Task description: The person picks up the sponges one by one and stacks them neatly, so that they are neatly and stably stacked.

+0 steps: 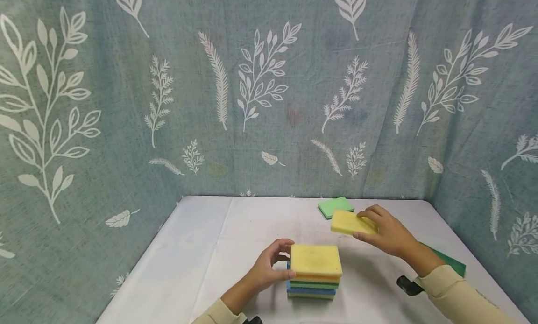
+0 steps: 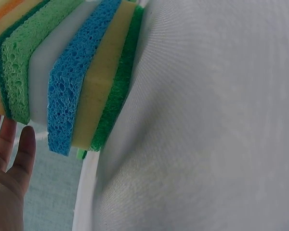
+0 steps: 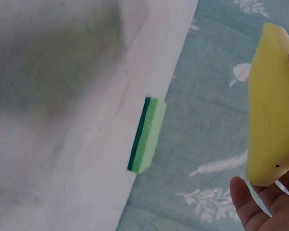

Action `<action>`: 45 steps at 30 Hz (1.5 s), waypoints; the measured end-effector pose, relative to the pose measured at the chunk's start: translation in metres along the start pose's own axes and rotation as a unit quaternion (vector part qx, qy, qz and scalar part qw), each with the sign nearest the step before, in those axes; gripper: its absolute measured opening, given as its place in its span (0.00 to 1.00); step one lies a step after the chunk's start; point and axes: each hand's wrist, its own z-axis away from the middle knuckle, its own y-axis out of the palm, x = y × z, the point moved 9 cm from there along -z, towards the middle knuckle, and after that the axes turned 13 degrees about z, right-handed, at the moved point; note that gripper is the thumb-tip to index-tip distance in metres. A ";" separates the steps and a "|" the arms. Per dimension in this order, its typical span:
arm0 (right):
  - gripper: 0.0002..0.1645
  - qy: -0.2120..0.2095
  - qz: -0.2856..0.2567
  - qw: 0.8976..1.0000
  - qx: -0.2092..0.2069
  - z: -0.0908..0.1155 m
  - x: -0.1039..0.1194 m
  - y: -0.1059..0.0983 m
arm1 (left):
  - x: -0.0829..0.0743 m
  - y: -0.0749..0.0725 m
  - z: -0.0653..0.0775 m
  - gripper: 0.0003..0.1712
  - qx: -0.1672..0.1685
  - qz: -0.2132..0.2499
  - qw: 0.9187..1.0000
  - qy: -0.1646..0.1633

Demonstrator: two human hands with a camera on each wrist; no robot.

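A stack of several sponges in different colours stands on the table, with a yellow sponge (image 1: 316,259) on top. In the left wrist view its lower layers show a light green sponge (image 2: 17,72), a white layer (image 2: 43,79), a blue sponge (image 2: 65,96) and a yellow sponge with a green scouring side (image 2: 116,96). My left hand (image 1: 269,265) touches the stack's left side with loosely spread fingers, thumb at the front corner. To the upper right, my right hand (image 1: 388,233) pinches another yellow sponge (image 1: 349,222) between thumb and fingers, held above the table.
A light green sponge (image 1: 335,206) with a dark green layer lies near the table's back edge. Partly behind the right forearm is a dark green pad (image 1: 451,261). Leaf-patterned curtains (image 1: 269,104) enclose the white-covered table (image 1: 201,249) at the back and sides.
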 end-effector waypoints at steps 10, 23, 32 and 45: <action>0.35 -0.037 -0.022 0.998 -0.038 0.002 0.019 -0.011 | 0.001 -0.001 0.000 0.34 -0.004 -0.003 1.000 -0.002; 0.33 -0.092 -0.060 0.993 -0.048 0.003 0.045 -0.016 | -0.003 0.000 0.000 0.35 0.000 0.000 1.000 0.006; 0.31 -0.116 -0.080 0.989 -0.052 0.005 0.061 -0.013 | -0.008 0.001 -0.002 0.36 0.004 -0.008 1.000 0.005; 0.32 -0.109 -0.089 0.988 -0.057 0.012 0.080 -0.007 | -0.020 0.005 -0.002 0.36 0.009 -0.009 1.000 -0.001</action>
